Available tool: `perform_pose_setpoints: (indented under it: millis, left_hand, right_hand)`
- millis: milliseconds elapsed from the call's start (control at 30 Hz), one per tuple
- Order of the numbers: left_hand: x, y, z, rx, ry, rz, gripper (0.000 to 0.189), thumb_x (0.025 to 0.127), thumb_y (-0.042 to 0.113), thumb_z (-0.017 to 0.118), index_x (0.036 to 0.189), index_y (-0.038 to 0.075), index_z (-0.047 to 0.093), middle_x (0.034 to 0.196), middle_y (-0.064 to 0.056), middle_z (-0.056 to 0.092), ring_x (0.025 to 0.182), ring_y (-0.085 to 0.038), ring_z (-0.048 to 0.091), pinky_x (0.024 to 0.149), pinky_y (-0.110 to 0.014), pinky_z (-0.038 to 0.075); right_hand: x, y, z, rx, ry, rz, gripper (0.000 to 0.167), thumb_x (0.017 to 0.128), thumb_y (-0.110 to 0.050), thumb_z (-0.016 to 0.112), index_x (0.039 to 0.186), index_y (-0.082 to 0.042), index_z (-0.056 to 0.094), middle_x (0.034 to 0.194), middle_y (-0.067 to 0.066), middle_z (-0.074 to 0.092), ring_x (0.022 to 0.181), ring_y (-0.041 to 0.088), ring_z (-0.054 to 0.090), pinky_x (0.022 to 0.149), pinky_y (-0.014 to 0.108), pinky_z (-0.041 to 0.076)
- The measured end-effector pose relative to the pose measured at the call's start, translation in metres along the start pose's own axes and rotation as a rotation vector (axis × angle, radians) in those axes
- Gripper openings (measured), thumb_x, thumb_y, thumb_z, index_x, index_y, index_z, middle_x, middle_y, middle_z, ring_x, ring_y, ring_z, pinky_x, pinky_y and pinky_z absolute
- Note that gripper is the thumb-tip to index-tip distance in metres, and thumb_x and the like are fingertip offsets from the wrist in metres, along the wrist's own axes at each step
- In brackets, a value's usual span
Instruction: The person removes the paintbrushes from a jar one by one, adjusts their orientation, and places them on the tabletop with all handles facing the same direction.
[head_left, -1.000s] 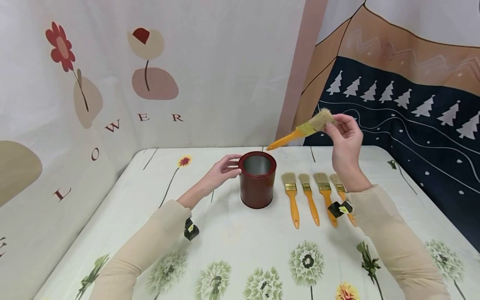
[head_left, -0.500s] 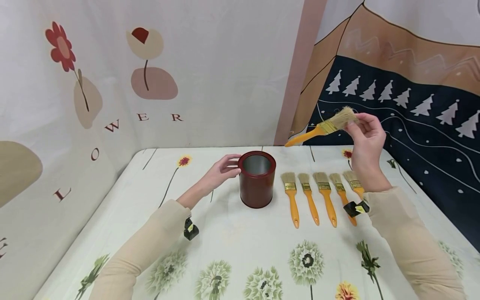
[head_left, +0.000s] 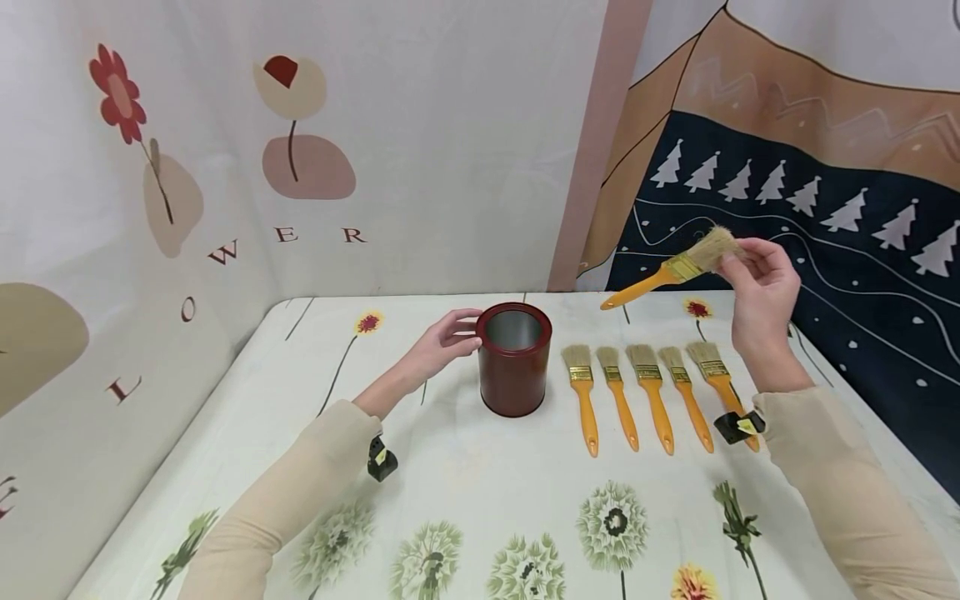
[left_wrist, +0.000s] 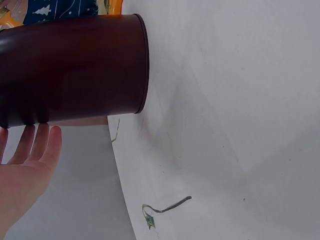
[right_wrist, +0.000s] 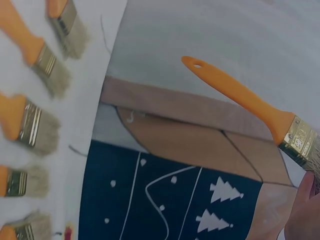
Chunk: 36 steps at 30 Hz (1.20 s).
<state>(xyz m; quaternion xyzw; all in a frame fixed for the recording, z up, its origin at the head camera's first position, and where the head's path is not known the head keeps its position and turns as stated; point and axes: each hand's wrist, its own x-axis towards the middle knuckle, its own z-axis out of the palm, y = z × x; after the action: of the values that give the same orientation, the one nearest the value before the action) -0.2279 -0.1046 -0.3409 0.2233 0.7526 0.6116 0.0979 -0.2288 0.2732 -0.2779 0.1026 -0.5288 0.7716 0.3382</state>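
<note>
A dark red can [head_left: 513, 379] stands upright on the table, its top open and its inside grey. My left hand [head_left: 444, 343] touches the can's left side near the rim; in the left wrist view the straight fingers [left_wrist: 42, 145] lie against its wall. Off to the right, my right hand [head_left: 767, 304] pinches a paintbrush [head_left: 678, 268] by its bristles, above the table. Its orange handle slants down to the left. In the right wrist view the same paintbrush [right_wrist: 240, 95] shows its handle hole, and the right hand [right_wrist: 306, 210] is partly cut off.
Several more paintbrushes lie in a row right of the can, bristles away from me, from a wide brush [head_left: 581, 392] to one [head_left: 712, 375] partly behind the right wrist's camera. The tablecloth [head_left: 465, 517] has printed flowers. Patterned cloths [head_left: 450, 167] hang behind.
My right hand has carried the paintbrush to the right and, lately, slightly down, uncovering more of the row's right end. The left hand and the can have not visibly moved.
</note>
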Motion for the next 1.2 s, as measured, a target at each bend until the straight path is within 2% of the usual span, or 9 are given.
perform_pose_setpoints:
  millis: [200, 500, 600, 733, 833, 1067, 1200]
  left_hand:
    - [0.001, 0.000, -0.002, -0.006, -0.003, -0.001, 0.049, 0.088, 0.012, 0.055, 0.132, 0.005, 0.034, 0.128, -0.016, 0.040, 0.115, -0.027, 0.042, 0.090, -0.036, 0.039]
    - [0.001, -0.001, -0.002, 0.002, -0.004, -0.007, 0.049, 0.088, 0.013, 0.055, 0.132, 0.006, 0.035, 0.128, -0.015, 0.041, 0.115, -0.026, 0.043, 0.089, -0.036, 0.040]
    - [0.001, -0.001, -0.002, 0.002, -0.002, -0.010, 0.049, 0.088, 0.013, 0.055, 0.132, 0.006, 0.035, 0.128, -0.015, 0.041, 0.115, -0.026, 0.043, 0.089, -0.037, 0.040]
    - [0.001, 0.000, -0.002, -0.002, 0.001, -0.008, 0.049, 0.088, 0.012, 0.055, 0.132, 0.006, 0.035, 0.128, -0.015, 0.040, 0.115, -0.027, 0.043, 0.089, -0.037, 0.040]
    - [0.001, 0.000, -0.002, -0.004, 0.003, -0.010, 0.049, 0.088, 0.012, 0.055, 0.132, 0.006, 0.035, 0.129, -0.015, 0.040, 0.114, -0.027, 0.043, 0.089, -0.037, 0.040]
    - [0.002, 0.000, -0.002, 0.001, 0.002, -0.016, 0.049, 0.088, 0.013, 0.055, 0.132, 0.006, 0.035, 0.129, -0.015, 0.040, 0.115, -0.027, 0.042, 0.089, -0.037, 0.040]
    - [0.002, -0.001, -0.003, 0.001, 0.003, -0.019, 0.049, 0.088, 0.014, 0.055, 0.132, 0.007, 0.035, 0.129, -0.015, 0.040, 0.115, -0.027, 0.043, 0.089, -0.036, 0.040]
  right_hand:
    - [0.004, 0.000, -0.011, -0.057, 0.021, 0.004, 0.018, 0.080, 0.007, 0.059, 0.097, 0.003, 0.057, 0.091, 0.012, 0.053, 0.083, 0.019, 0.053, 0.074, 0.020, 0.047]
    - [0.010, -0.005, -0.031, -0.108, 0.026, 0.026, 0.018, 0.080, 0.013, 0.054, 0.094, 0.003, 0.059, 0.086, 0.010, 0.055, 0.082, 0.016, 0.053, 0.072, 0.017, 0.047]
    - [0.013, -0.007, -0.038, -0.131, 0.010, 0.021, 0.019, 0.080, 0.015, 0.052, 0.093, 0.004, 0.060, 0.084, 0.009, 0.055, 0.078, 0.015, 0.053, 0.070, 0.016, 0.047]
    - [0.017, -0.012, -0.048, -0.217, -0.036, 0.027, 0.019, 0.082, 0.012, 0.052, 0.095, 0.002, 0.061, 0.085, 0.006, 0.056, 0.078, 0.012, 0.052, 0.071, 0.013, 0.045]
    - [0.021, -0.016, -0.055, -0.306, -0.086, 0.049, 0.019, 0.083, 0.010, 0.052, 0.097, 0.000, 0.061, 0.087, 0.003, 0.056, 0.079, 0.010, 0.052, 0.072, 0.011, 0.043]
    - [0.026, -0.022, -0.070, -0.782, -0.200, 0.089, 0.021, 0.089, -0.003, 0.049, 0.106, -0.010, 0.060, 0.089, -0.011, 0.053, 0.081, 0.000, 0.048, 0.077, 0.009, 0.037]
    - [0.030, -0.024, -0.077, -0.909, -0.260, 0.120, 0.020, 0.091, -0.009, 0.047, 0.107, -0.009, 0.058, 0.090, -0.011, 0.051, 0.082, 0.001, 0.045, 0.081, 0.015, 0.036]
